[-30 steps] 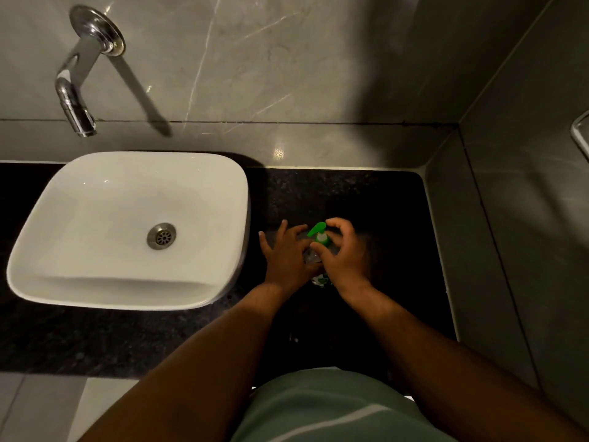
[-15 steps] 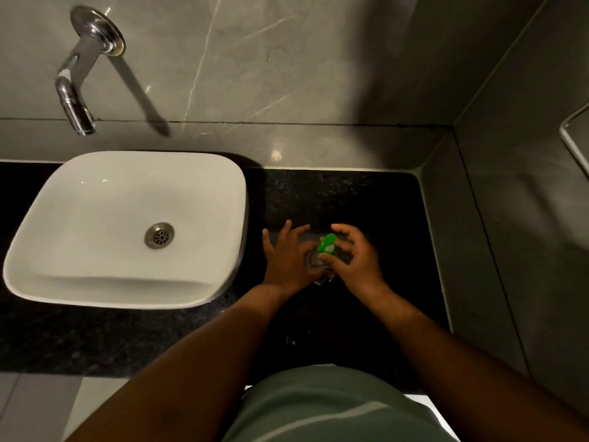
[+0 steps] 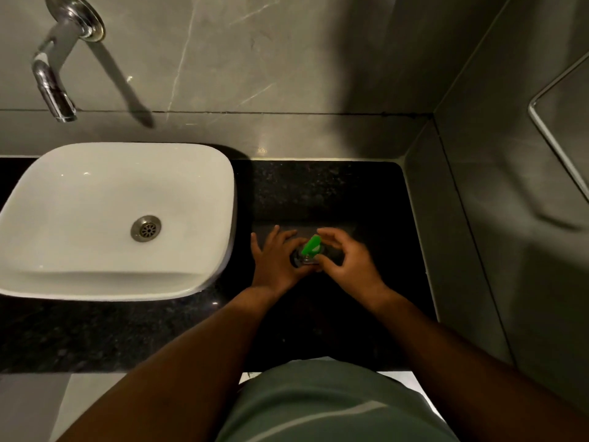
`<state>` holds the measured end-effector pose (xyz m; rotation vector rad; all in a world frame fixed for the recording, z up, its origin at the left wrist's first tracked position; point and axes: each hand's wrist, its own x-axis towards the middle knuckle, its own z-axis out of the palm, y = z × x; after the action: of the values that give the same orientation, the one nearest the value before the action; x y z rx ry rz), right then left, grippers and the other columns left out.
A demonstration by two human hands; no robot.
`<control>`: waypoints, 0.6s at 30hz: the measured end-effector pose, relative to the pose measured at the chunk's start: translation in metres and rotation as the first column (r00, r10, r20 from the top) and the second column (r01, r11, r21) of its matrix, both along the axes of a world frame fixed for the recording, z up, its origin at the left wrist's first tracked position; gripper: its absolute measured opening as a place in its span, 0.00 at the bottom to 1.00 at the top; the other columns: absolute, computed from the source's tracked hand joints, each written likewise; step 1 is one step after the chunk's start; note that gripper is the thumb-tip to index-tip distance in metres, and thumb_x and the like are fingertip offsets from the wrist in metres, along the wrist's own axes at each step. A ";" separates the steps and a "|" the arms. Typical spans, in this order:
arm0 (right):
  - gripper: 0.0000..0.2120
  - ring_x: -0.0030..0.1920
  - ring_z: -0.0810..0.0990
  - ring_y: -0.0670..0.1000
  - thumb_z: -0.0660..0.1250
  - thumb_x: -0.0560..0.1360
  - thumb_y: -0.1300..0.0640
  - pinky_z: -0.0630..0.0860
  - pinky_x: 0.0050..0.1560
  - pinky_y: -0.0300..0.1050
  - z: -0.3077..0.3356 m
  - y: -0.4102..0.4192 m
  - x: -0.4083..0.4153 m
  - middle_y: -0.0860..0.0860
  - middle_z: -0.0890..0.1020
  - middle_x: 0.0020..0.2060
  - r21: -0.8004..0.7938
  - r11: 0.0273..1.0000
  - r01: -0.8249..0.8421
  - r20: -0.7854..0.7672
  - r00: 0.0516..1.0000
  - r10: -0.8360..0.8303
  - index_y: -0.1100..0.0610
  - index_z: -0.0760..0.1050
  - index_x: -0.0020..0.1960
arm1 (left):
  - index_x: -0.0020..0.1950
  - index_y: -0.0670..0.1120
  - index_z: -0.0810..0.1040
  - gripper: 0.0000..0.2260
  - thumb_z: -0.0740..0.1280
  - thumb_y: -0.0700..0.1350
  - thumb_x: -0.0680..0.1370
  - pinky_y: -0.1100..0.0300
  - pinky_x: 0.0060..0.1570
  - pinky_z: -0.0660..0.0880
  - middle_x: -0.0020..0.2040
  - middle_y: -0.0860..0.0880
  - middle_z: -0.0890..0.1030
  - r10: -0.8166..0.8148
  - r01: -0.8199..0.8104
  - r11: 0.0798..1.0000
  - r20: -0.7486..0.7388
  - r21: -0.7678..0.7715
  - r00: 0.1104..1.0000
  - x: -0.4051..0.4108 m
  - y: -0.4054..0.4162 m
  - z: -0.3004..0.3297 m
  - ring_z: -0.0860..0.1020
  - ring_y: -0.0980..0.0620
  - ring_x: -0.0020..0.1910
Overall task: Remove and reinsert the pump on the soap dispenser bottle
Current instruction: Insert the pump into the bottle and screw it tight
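A small clear soap dispenser bottle (image 3: 299,258) stands on the black countertop (image 3: 318,193), seen from above. Its green pump (image 3: 311,245) sits on top, nozzle pointing up and to the right. My left hand (image 3: 274,263) wraps the bottle's left side, fingers spread over it. My right hand (image 3: 349,260) curls around the pump from the right, with thumb and fingers near its collar. Most of the bottle's body is hidden by both hands.
A white basin (image 3: 114,218) sits left of the bottle, its right rim close to my left hand. A chrome wall tap (image 3: 55,74) hangs above it. Grey walls close the counter at the back and right. A metal frame (image 3: 557,122) shows on the right wall.
The green nozzle has turned from pointing left to pointing up-right. My right hand has shifted around the pump. My left hand has kept its hold on the bottle.
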<state>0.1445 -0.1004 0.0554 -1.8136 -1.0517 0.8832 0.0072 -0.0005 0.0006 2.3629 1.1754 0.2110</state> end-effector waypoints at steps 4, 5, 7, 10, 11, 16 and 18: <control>0.23 0.56 0.80 0.46 0.73 0.67 0.46 0.77 0.58 0.46 0.022 -0.003 -0.002 0.48 0.82 0.55 -0.106 0.993 0.046 0.251 0.968 -0.018 0.49 0.75 0.60 | 0.66 0.60 0.74 0.34 0.59 0.71 0.63 0.38 0.70 0.36 0.72 0.54 0.70 0.012 -0.013 0.999 -0.021 -0.032 1.000 0.002 0.000 0.000 0.55 0.50 0.77; 0.25 0.54 0.80 0.46 0.73 0.65 0.40 0.78 0.55 0.46 0.028 -0.002 -0.007 0.47 0.83 0.52 -0.123 0.990 0.069 0.303 0.952 -0.029 0.49 0.76 0.59 | 0.66 0.60 0.74 0.30 0.63 0.68 0.66 0.37 0.70 0.37 0.72 0.54 0.70 0.010 -0.011 0.999 -0.030 -0.041 1.000 0.001 0.000 -0.001 0.55 0.50 0.77; 0.28 0.51 0.81 0.48 0.71 0.63 0.33 0.79 0.52 0.48 0.038 0.002 -0.016 0.48 0.84 0.49 -0.134 0.987 0.091 0.405 0.914 -0.030 0.49 0.77 0.57 | 0.67 0.61 0.73 0.25 0.68 0.62 0.70 0.35 0.70 0.37 0.73 0.54 0.69 0.004 -0.006 0.998 -0.049 -0.056 0.999 0.001 0.000 -0.002 0.53 0.50 0.78; 0.28 0.50 0.82 0.53 0.71 0.65 0.34 0.78 0.50 0.48 0.045 0.011 -0.026 0.51 0.85 0.47 -0.141 0.984 0.110 0.552 0.834 -0.014 0.51 0.78 0.56 | 0.68 0.61 0.71 0.25 0.69 0.60 0.71 0.33 0.69 0.37 0.73 0.54 0.67 0.001 -0.007 0.996 -0.061 -0.088 0.998 0.001 -0.002 0.002 0.52 0.50 0.78; 0.27 0.50 0.82 0.54 0.71 0.66 0.35 0.77 0.49 0.48 0.046 0.014 -0.028 0.52 0.85 0.47 -0.146 0.983 0.114 0.581 0.814 -0.008 0.52 0.78 0.56 | 0.68 0.61 0.71 0.25 0.69 0.59 0.71 0.33 0.69 0.37 0.73 0.54 0.67 0.003 -0.009 0.996 -0.061 -0.094 0.998 0.001 -0.002 0.004 0.52 0.50 0.78; 0.26 0.56 0.80 0.55 0.71 0.69 0.42 0.75 0.56 0.49 0.047 0.022 -0.028 0.53 0.83 0.55 -0.197 0.979 0.046 0.585 0.807 0.080 0.55 0.77 0.62 | 0.68 0.63 0.70 0.25 0.68 0.60 0.72 0.32 0.69 0.37 0.74 0.54 0.67 -0.001 -0.009 0.995 -0.093 -0.103 0.996 0.002 -0.002 0.008 0.51 0.50 0.78; 0.26 0.59 0.79 0.54 0.72 0.68 0.44 0.74 0.59 0.48 0.051 0.024 -0.021 0.53 0.82 0.58 -0.247 0.969 -0.018 0.546 0.824 0.154 0.55 0.77 0.63 | 0.67 0.63 0.71 0.24 0.68 0.61 0.71 0.32 0.69 0.37 0.74 0.54 0.67 -0.001 -0.010 0.993 -0.093 -0.114 0.996 0.001 -0.001 0.008 0.51 0.50 0.78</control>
<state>0.1236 -0.0761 0.1060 -2.3207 -1.4527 0.5370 0.0086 -0.0016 0.0083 2.2915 1.2030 0.0341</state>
